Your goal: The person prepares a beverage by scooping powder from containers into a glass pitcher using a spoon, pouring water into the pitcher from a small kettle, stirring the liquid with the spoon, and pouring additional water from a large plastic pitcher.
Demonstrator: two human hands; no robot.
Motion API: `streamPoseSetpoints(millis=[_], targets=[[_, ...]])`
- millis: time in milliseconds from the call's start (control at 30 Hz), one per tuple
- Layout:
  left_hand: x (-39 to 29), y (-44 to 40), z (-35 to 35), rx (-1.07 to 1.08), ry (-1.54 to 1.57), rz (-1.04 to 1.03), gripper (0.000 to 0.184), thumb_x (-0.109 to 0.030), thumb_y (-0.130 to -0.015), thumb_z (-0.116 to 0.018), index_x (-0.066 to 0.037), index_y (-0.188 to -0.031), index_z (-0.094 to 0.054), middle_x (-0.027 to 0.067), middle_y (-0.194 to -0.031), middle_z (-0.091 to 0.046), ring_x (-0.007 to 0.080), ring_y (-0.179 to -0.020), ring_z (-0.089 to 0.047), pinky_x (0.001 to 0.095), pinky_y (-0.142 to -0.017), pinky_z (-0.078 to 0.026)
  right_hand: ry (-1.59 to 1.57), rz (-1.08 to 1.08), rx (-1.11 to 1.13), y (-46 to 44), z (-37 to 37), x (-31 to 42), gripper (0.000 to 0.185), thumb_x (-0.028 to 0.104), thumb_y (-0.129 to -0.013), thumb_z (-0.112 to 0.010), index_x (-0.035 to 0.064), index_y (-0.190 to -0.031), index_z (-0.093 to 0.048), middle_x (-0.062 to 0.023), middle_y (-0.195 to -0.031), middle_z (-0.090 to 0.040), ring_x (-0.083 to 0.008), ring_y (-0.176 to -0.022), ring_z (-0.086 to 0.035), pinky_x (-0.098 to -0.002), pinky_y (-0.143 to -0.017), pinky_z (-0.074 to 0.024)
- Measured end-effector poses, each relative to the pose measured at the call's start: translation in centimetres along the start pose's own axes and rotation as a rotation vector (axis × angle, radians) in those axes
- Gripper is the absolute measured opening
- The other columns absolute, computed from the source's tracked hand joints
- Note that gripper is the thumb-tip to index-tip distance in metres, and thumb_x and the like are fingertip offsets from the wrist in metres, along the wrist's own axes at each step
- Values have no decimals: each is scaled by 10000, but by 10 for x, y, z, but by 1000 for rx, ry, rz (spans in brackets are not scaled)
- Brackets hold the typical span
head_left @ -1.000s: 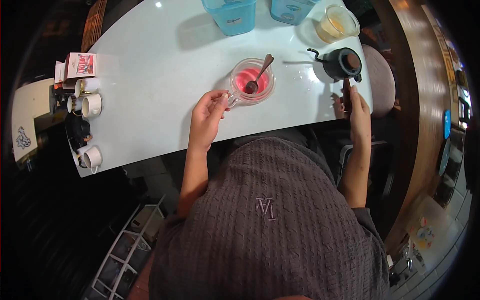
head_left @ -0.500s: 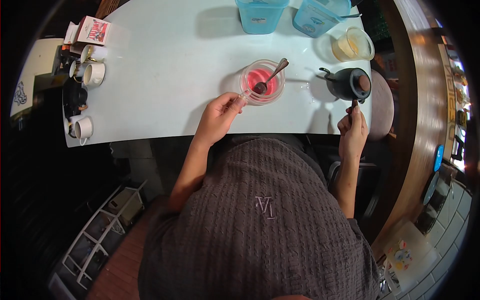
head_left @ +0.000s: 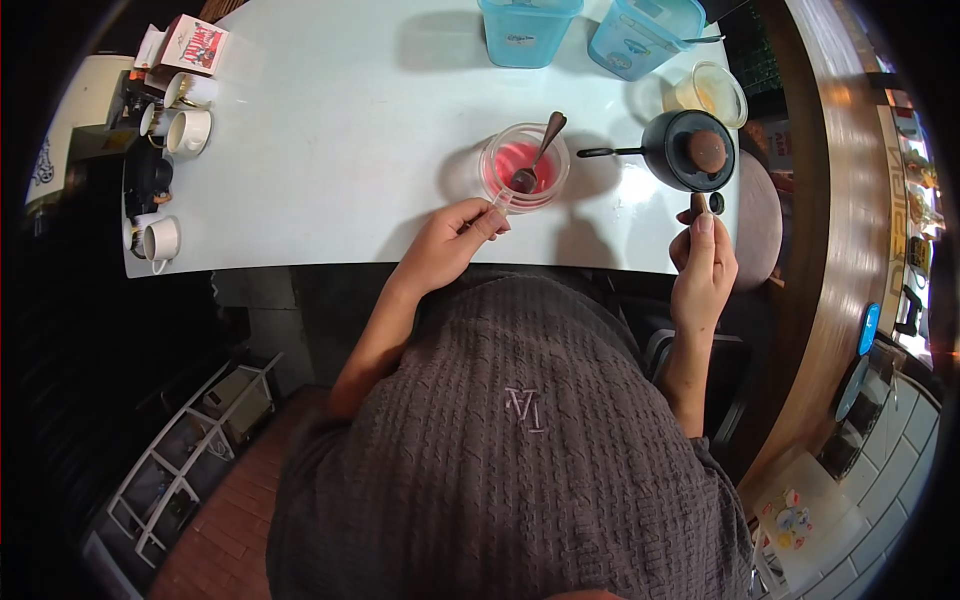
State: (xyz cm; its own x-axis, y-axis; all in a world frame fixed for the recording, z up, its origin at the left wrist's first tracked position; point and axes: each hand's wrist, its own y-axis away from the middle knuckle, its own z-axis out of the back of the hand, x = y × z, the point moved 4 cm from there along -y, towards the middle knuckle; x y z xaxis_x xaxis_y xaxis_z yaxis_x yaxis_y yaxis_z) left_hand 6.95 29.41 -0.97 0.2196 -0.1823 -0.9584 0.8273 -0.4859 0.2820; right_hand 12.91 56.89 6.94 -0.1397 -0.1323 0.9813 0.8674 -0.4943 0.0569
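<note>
My left hand [head_left: 457, 238] is closed on the handle of a clear glass cup [head_left: 555, 185] near the table's front edge. Inside the cup is a pink liquid [head_left: 512, 158], with a metal spoon [head_left: 547, 137] leaning in it, its handle up to the right. On the right, my right hand [head_left: 703, 265] grips the handle of a black gooseneck kettle [head_left: 662, 150] with a round brown lid knob. The kettle is held up off the table, and its thin spout points left toward the cup, a gap away from it. No stream from the spout is visible.
Two blue plastic tubs [head_left: 530, 38] [head_left: 635, 42] stand at the back. Behind the kettle is a clear container [head_left: 722, 95] with something pale yellow. White cups [head_left: 188, 132] and a printed box [head_left: 195, 45] line the white table's [head_left: 330, 150] left edge. A round stool [head_left: 762, 215] sits at right.
The kettle has risen toward the camera, and its spout now reaches further left. Its shadow has shifted left on the table. My left hand stays on the cup handle, slightly further right.
</note>
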Motion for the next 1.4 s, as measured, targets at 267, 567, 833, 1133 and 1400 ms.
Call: streamPoseSetpoints(millis=[267,567,833,1133,1400], targets=[[-2,1,-1,-4,-24,5,282,-254,-973,-528,0,-919,-636,25,-798,-616,95,-780,-552,264,-733,-460,158,86,25,-2,-9,5,307,225,-983,-486,-61,-983,-597,40,-626,-440,-32,-568,-379,-201,-518,-286],[2,0,0,9,-27,-6,267,-243,-971,-529,-3,-917,-634,23,-811,-612,95,-781,-546,264,-726,-457,175,107,44,-4,-14,5,311,223,-977,-505,-72,-1006,-596,33,-647,-464,-39,-592,-404,-200,-538,-316],[1,0,0,6,-50,-4,295,-275,-973,-530,-4,-909,-629,25,-800,-606,94,-771,-539,264,-719,-453,135,94,48,-3,-13,4,302,217,-977,-503,-69,-998,-598,36,-644,-455,-36,-585,-391,-199,-531,-301],[-1,-1,5,-33,-9,-22,295,-265,-978,-515,-5,-868,-597,18,-763,-581,94,-745,-530,261,-701,-446,155,98,37,-1,-8,5,281,205,-975,-495,-56,-981,-599,35,-638,-445,-36,-575,-387,-202,-521,-295],[1,-1,3,10,-6,-10,303,-284,-1001,-465,-26,-895,-584,-5,-802,-561,73,-767,-513,236,-718,-421,160,84,9,-1,-5,5,283,209,-975,-496,-54,-973,-601,39,-625,-435,-33,-564,-376,-204,-514,-285]])
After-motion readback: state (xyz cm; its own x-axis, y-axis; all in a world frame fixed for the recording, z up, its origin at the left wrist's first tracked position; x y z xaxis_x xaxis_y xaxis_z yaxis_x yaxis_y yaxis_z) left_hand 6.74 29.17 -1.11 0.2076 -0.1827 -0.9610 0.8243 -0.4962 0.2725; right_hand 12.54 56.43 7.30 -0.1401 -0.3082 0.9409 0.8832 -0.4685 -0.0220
